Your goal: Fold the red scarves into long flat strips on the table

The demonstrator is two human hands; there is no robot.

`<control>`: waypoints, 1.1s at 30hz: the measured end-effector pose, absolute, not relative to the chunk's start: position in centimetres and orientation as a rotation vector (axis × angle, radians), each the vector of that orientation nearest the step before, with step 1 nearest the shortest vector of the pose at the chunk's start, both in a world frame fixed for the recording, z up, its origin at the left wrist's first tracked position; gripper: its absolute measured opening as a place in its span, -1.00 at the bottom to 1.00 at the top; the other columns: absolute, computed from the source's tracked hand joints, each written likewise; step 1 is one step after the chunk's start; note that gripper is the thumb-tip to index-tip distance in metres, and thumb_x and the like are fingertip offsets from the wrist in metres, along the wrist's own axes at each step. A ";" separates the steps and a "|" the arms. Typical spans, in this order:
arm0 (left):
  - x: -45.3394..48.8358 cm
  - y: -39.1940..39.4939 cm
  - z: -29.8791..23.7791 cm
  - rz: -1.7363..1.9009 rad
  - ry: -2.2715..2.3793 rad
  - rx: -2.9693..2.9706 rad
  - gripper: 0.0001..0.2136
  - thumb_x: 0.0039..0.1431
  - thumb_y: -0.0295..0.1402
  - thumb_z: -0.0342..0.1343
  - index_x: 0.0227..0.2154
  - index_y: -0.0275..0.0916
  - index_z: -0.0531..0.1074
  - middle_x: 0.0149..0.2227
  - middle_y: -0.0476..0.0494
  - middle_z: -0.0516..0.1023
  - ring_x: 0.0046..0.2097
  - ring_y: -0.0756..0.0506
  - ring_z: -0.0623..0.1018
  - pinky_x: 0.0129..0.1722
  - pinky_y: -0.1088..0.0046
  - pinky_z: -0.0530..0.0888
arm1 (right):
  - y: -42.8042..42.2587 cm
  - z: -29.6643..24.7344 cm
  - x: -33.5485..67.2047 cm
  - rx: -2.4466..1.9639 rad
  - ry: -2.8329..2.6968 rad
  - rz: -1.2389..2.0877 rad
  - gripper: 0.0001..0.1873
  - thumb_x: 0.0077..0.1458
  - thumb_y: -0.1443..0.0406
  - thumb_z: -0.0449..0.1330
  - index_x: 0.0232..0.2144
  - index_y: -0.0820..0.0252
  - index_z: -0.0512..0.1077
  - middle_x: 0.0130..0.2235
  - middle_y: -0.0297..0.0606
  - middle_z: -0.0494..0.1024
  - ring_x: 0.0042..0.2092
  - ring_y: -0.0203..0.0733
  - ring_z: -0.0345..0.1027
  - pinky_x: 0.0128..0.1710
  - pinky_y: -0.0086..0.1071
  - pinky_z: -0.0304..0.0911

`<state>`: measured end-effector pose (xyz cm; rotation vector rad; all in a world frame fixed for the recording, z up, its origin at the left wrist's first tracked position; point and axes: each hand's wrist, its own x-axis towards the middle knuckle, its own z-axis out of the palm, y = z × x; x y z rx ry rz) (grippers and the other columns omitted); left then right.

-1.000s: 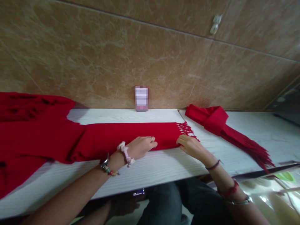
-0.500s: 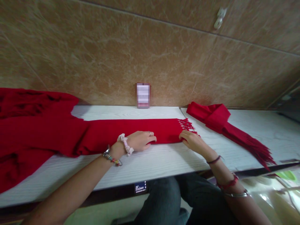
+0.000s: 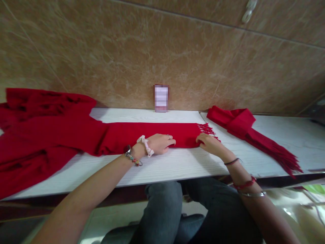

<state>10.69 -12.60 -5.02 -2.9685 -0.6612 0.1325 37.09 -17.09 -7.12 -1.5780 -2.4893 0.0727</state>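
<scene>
A long red scarf (image 3: 129, 132) lies folded into a strip along the table, its fringed end to the right and its left part spread in a loose, crumpled heap. My left hand (image 3: 159, 143) rests at the near edge of the strip, fingers curled over the cloth with the thumb on the near side. Close to the fringe, my right hand (image 3: 209, 144) pinches the near corner of the same scarf. The undersides of the fingertips are hidden. A second red scarf (image 3: 240, 123), folded over itself with fringe toward the front, lies to the right.
The white wood-grain table (image 3: 157, 166) runs along a brown marbled tile wall (image 3: 114, 61). A small blurred card or phone-like rectangle (image 3: 161, 98) leans on the wall. My legs (image 3: 162, 213) are below the table's front edge. A green item (image 3: 316, 188) shows at lower right.
The view has shifted, so the table and scarves appear slightly higher and further right. Both hands stay at the scarf's near edge; the scarf's shape looks nearly the same.
</scene>
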 end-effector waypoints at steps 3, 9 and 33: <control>10.7 -12.6 -5.0 0.138 -0.662 -2.967 -0.74 0.09 -0.44 -0.09 -0.14 -0.20 0.30 -0.18 -0.14 0.42 -0.20 -0.11 0.45 -0.38 0.44 0.37 | -17.1 -7.0 36.8 -1.582 -2.492 0.053 -0.74 -0.10 0.53 -0.04 -0.39 0.26 0.38 -0.31 -0.18 0.45 -0.24 -0.22 0.30 -0.22 -0.41 0.17; 10.7 -12.6 -5.2 0.102 -0.652 -2.967 -0.74 0.09 -0.44 -0.10 -0.14 -0.20 0.30 -0.18 -0.15 0.41 -0.21 -0.11 0.46 -0.37 0.43 0.38 | -17.2 -6.4 36.3 -1.579 -2.529 0.021 -0.75 -0.08 0.52 -0.04 -0.40 0.27 0.39 -0.32 -0.17 0.44 -0.25 -0.20 0.29 -0.23 -0.38 0.19; 9.5 -10.9 -5.4 0.057 -0.701 -3.097 -0.75 0.01 -0.44 -0.06 -0.20 -0.21 0.31 -0.21 -0.11 0.44 -0.20 -0.09 0.44 -0.30 0.46 0.34 | -16.2 -8.8 35.5 -1.319 -2.567 0.019 -0.39 -0.12 0.59 -0.11 0.02 0.30 0.30 0.08 -0.08 0.33 0.13 -0.18 0.14 0.12 -0.20 0.09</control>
